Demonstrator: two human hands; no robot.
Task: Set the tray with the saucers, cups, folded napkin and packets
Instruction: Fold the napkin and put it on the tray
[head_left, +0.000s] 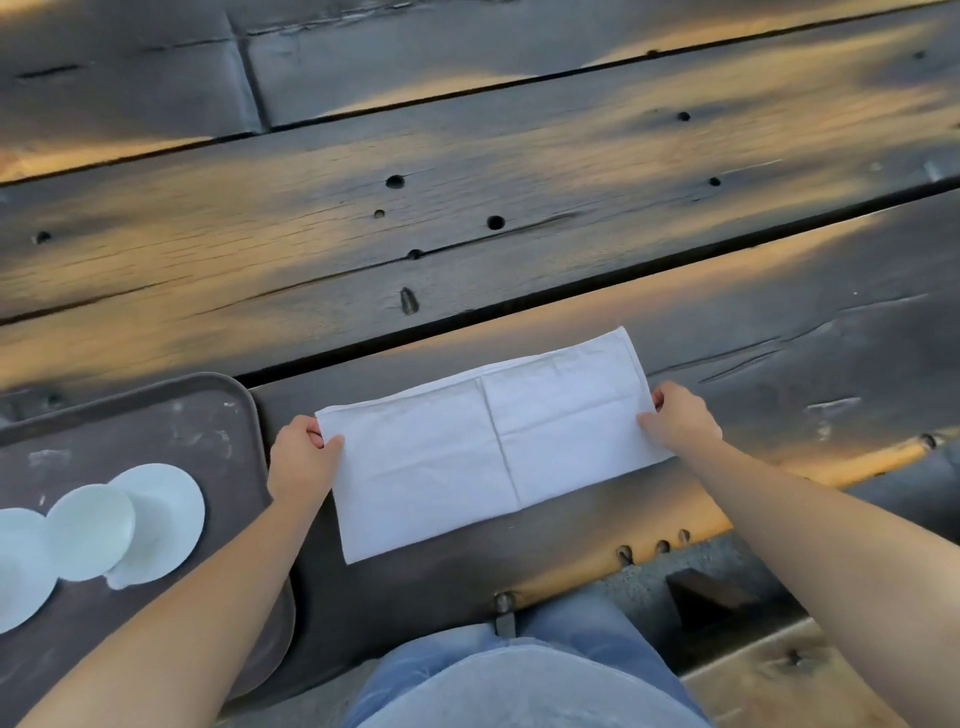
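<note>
A white napkin (488, 441) lies flat on the dark wooden table, folded into a long rectangle with a crease down its middle. My left hand (301, 457) pinches its far left corner. My right hand (678, 418) pinches its right edge near the far corner. To the left sits a dark brown tray (208, 415). On it stands a white cup (91, 530) on a white saucer (166, 519), and part of a second white saucer (18, 566) shows at the frame's left edge. No packets are in view.
The table is made of wide weathered planks (467, 208) with gaps and bolt holes. Its near edge (597, 566) runs just below the napkin. A wooden bench (779, 670) lies at the lower right.
</note>
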